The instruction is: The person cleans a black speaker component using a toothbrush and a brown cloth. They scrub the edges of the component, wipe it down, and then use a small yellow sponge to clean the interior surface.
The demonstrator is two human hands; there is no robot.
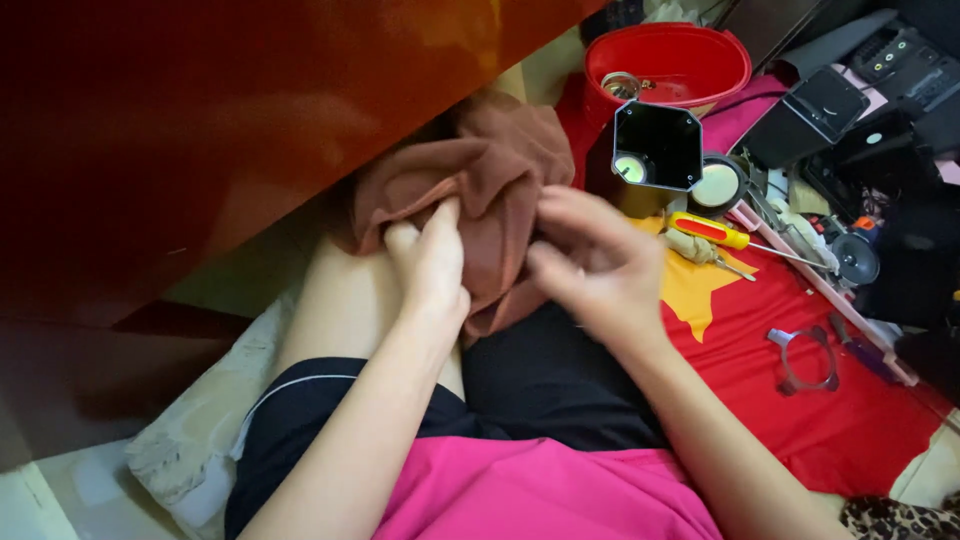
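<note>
Now my left hand pinches the brown cloth on my knee. My right hand, fingers curled, touches its right side, just beside the black box.
</note>
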